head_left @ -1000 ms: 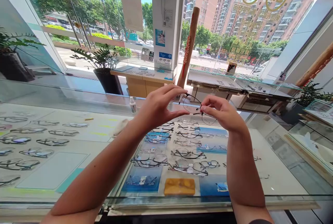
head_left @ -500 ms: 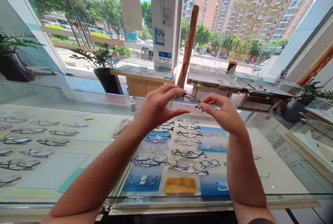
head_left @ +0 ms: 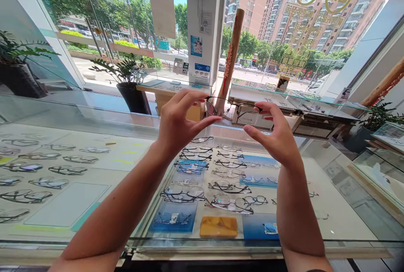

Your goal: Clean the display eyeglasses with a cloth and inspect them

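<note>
A pair of thin dark-rimmed eyeglasses [head_left: 234,105] is held up above the glass counter, its two clear lenses facing across the shop. My left hand [head_left: 178,116] has its fingertips at the left end of the frame, with the thumb stretched out below the lens. At the right end, the fingers of my right hand [head_left: 279,135] are bent against the frame's corner, its thumb lower and apart from the lens. My fingers partly hide the temples. Below, rows of eyeglasses [head_left: 229,186] lie inside the display case.
The glass counter [head_left: 176,242] spans the front. Inside it lie a yellow-brown block [head_left: 218,226] and more eyeglasses [head_left: 49,182] at the left. Beyond stand a potted plant [head_left: 134,97], a wooden post [head_left: 232,49] and another display case [head_left: 315,110].
The eyeglasses have risen and turned so both lenses spread between my hands. My left hand has moved left and up; my right hand has shifted from the middle to the frame's right end.
</note>
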Demonstrator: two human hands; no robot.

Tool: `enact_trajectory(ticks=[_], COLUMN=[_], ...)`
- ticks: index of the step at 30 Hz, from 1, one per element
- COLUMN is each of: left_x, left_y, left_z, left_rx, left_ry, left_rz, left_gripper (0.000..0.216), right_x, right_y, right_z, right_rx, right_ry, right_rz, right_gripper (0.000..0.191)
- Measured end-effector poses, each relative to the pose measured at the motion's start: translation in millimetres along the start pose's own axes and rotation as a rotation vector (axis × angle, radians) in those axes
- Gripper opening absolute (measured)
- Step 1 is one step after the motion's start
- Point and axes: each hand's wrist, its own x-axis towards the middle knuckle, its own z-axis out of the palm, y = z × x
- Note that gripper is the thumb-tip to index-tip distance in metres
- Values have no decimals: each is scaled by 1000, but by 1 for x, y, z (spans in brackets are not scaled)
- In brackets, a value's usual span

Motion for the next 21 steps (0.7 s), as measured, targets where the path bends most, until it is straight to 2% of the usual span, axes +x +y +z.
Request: enact_trajectory(ticks=[7, 14, 21], left_x=[-1, -3, -7], left_y=[0, -3, -2], left_z=[0, 5, 13], left_rx=[-57, -80, -109], left_ry=[-17, -5, 18], left_rz=[-170, -235, -300], left_gripper=[58, 59, 59], right_x=[4, 4, 3], right_y=[5, 2, 3], right_z=[13, 21, 29], right_rx=[-27, 69, 69], right_ry=[108, 184, 223], right_rz=[-23, 48, 83], right_gripper=[56, 56, 53])
